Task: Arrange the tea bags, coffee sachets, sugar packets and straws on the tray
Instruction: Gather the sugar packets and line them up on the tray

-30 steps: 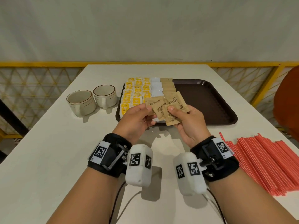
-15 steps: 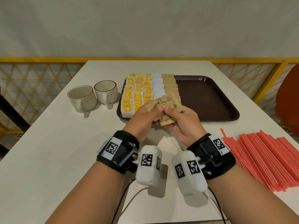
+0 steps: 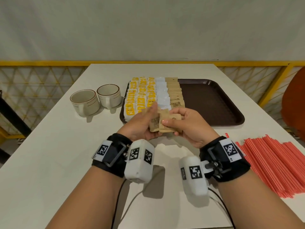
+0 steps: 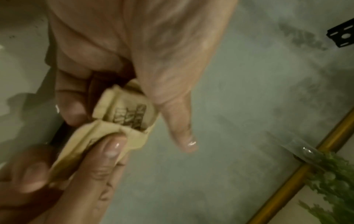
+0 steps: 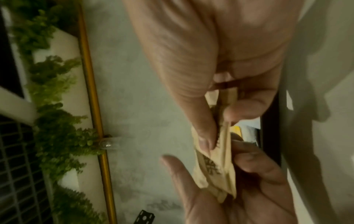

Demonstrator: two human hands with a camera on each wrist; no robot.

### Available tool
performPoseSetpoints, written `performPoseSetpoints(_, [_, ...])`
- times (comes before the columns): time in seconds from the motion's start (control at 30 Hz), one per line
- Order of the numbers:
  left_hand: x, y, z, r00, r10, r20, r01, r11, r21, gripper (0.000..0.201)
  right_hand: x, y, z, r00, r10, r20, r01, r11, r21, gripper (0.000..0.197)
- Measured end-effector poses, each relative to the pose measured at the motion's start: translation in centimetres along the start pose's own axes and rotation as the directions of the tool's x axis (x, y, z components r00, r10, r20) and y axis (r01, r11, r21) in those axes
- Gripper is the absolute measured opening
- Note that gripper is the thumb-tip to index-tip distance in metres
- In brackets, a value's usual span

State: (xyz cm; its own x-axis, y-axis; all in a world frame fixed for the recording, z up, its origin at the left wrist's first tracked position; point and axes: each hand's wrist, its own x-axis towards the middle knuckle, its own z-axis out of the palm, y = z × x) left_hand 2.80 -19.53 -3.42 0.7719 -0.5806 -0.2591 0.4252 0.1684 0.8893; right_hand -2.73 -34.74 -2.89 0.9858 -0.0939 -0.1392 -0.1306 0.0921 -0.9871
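I hold brown sugar packets (image 3: 165, 122) just near of the tray (image 3: 214, 103). My left hand (image 3: 142, 123) and right hand (image 3: 186, 124) both pinch them. A loose pinch could drop one and mess up the neat rows (image 3: 153, 95).

We take the tray (image 3: 212, 103) as our landmark: packets (image 3: 155, 95) lie in rows on its left part, two cups (image 3: 97, 100) stand just left of it, the straws (image 3: 277, 164) lie nearer and to its right, and our hands (image 3: 166, 124) hold sachets (image 3: 165, 123) before its near edge.
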Motion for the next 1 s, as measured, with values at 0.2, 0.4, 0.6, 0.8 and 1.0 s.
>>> performPoseSetpoints(0.2, [0.2, -0.3, 0.0, 0.995, 0.048, -0.086, -0.055, 0.995, -0.088, 0.015, 0.1, -0.2, -0.4, 0.999, -0.036, 0.036, 0.031, 0.993, 0.118, 0.020])
performPoseSetpoints(0.4, [0.0, 0.2, 0.1, 0.996, -0.005, -0.088, -0.016, 0.973, -0.232, 0.025, 0.3, -0.5, -0.8, 0.994, -0.062, -0.085, 0.076, 0.983, 0.169, 0.020])
performPoseSetpoints(0.6, [-1.0, 0.3, 1.0, 0.990, -0.077, 0.121, 0.106, 0.961, -0.257, 0.067, 0.5, 0.1, 0.6, 0.971, -0.195, -0.138, 0.180, 0.978, -0.109, 0.020])
performPoseSetpoints(0.8, [-0.7, 0.4, 0.7, 0.986, -0.162, 0.033, 0.159, 0.876, -0.455, 0.075, 1.1, -2.8, 0.9, 0.932, -0.302, 0.198, 0.353, 0.640, -0.682, 0.059])
performPoseSetpoints(1.0, [-0.6, 0.7, 0.4, 0.973, -0.222, 0.056, 0.223, 0.865, -0.449, 0.091, 2.3, -3.1, 3.4, 0.902, -0.039, 0.429, 0.431, 0.114, -0.895, 0.087])
